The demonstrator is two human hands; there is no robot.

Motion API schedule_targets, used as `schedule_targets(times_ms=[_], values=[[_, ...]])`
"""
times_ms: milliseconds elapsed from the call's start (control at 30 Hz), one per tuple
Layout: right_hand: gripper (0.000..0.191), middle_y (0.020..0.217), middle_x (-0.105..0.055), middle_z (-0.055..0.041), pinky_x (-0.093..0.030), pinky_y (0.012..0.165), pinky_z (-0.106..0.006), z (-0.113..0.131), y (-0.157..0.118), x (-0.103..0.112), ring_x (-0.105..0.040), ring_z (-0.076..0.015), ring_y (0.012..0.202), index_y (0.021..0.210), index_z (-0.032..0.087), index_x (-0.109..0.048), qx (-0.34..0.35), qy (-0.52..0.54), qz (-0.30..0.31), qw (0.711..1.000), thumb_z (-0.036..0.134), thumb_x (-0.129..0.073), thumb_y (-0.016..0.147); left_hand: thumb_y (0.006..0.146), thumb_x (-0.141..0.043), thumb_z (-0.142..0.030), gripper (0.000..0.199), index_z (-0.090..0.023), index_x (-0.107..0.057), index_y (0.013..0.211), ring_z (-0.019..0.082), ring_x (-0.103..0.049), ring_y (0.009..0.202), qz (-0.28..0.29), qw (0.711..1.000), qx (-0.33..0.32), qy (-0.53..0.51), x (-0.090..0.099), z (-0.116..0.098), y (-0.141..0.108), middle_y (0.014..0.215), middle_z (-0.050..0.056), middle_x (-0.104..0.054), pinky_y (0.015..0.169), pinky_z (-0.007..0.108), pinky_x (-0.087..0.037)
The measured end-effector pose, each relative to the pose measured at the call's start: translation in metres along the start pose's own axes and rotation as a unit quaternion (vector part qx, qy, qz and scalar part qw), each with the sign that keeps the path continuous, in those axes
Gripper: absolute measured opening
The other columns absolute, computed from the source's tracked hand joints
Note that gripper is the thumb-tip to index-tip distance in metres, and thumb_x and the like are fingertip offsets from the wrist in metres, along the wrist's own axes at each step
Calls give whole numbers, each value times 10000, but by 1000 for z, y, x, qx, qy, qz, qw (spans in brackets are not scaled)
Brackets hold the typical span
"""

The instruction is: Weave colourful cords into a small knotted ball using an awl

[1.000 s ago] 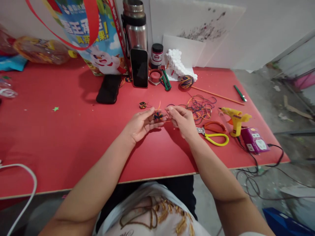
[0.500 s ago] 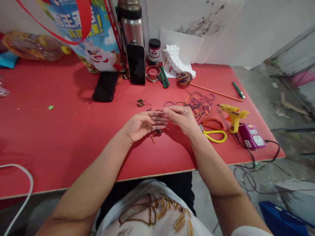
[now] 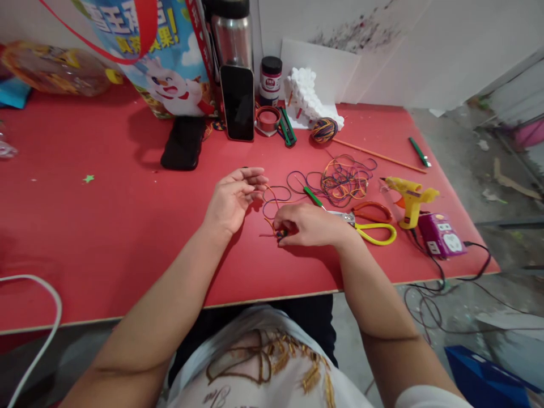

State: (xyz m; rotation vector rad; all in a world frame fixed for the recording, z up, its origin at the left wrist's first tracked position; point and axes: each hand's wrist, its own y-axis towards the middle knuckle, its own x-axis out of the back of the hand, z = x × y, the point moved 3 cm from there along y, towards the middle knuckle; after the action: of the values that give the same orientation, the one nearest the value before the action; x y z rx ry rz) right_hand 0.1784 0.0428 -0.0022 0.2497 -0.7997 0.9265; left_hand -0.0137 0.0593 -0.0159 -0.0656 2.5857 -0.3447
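My left hand [image 3: 235, 199] is raised just over the table, palm turned inward, fingers loosely stretched and apart. Beside its fingertips runs a loose strand of multicoloured yarn [image 3: 277, 192]. Lower and to the right, my right hand [image 3: 304, 224] pinches a small dark piece of yarn work [image 3: 280, 233] at table height, a short tail of yarn sticking out leftwards. Just beyond the right knuckles lies a green-handled crochet hook [image 3: 313, 196]. A tangle of the same yarn [image 3: 344, 180] spreads behind it. Another small yarn piece is mostly hidden behind my left fingers.
Scissors [image 3: 376, 233] with red and yellow handles lie by my right wrist. Farther right are a yellow glue gun [image 3: 410, 198] and a purple power block [image 3: 442, 235]. A yarn ball [image 3: 325, 130], a phone [image 3: 238, 103], a steel bottle [image 3: 233, 37] and a printed bag [image 3: 170, 68] line the back.
My hands, together half a second ago, are now apart. The right has come down onto the small yarn piece; the left has shifted left and up. The crochet hook has come into view.
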Motion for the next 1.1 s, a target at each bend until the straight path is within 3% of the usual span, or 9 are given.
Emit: schedule_targets(times_ms=[100, 200, 233, 333, 433, 533, 700, 933, 1100], values=[[105, 871, -713, -43, -412, 717, -287, 1, 2, -4, -583, -155, 757, 870, 157, -751, 0, 0, 4, 1000, 152, -841, 816, 632, -669, -64, 367, -96, -797, 975, 130, -706, 745, 15, 1000, -2, 16, -2, 1, -1, 878, 84, -784, 652, 211, -520], [192, 764, -673, -2, -433, 675, -276, -3, 4, 1, -568, -136, 690, 786, 175, -712, -7, 131, -118, 984, 238, -892, 796, 661, -706, -90, 325, -104, -799, 972, 126, -693, 720, 8, 999, -16, 29, -4, 1, -2, 868, 80, -781, 635, 214, -503], [220, 718, -657, 15, -440, 633, -268, -6, 4, 3, -566, -127, 643, 797, 183, -706, -25, 206, -173, 963, 308, -885, 823, 687, -724, -116, 286, -112, -800, 962, 123, -688, 710, -3, 999, -26, 32, -4, 1, -3, 869, 78, -783, 634, 215, -502], [309, 603, -629, 41, -464, 500, -249, -16, 4, 6, -561, -115, 506, 845, 192, -721, -81, 413, -285, 861, 480, -830, 881, 810, -803, -263, 140, -151, -789, 894, 114, -678, 719, -24, 997, -61, 49, -7, 0, -6, 857, 60, -771, 656, 212, -512], [355, 632, -687, 19, -502, 474, -226, -18, 6, 6, -600, -107, 515, 860, 174, -770, -80, 506, -318, 798, 481, -922, 768, 815, -890, -366, 238, -154, -797, 869, 117, -687, 745, 17, 996, -59, 66, -14, 3, -10, 865, 58, -765, 683, 219, -532], [351, 592, -687, 20, -490, 464, -203, -15, 6, 5, -588, -92, 492, 862, 164, -786, -78, 507, -288, 809, 465, -936, 762, 766, -956, -388, 325, -152, -811, 936, 126, -697, 739, 61, 996, -30, 56, -16, 9, -12, 868, 56, -765, 682, 235, -545], [339, 523, -639, 51, -427, 408, -183, -9, 5, 6, -523, -71, 415, 809, 169, -732, -72, 455, -267, 847, 451, -921, 795, 709, -981, -300, 291, -165, -795, 889, 104, -664, 641, 68, 996, -12, 59, -14, 15, -11, 804, 24, -754, 624, 233, -528], [411, 586, -678, 66, -455, 364, -171, -12, 7, 5, -580, -86, 393, 914, 196, -664, -61, 469, -278, 836, 424, -963, 747, 739, -950, -301, 231, -175, -782, 836, 96, -617, 598, 83, 994, -14, 72, -17, 16, -11, 725, 9, -718, 592, 227, -483], [377, 701, -749, 26, -440, 358, -171, -11, 7, 5, -583, -75, 419, 926, 190, -677, -42, 498, -270, 823, 459, -914, 810, 759, -924, -301, 205, -169, -772, 798, 114, -643, 624, 111, 992, 14, 61, -18, 13, -12, 747, 32, -740, 606, 238, -485]])
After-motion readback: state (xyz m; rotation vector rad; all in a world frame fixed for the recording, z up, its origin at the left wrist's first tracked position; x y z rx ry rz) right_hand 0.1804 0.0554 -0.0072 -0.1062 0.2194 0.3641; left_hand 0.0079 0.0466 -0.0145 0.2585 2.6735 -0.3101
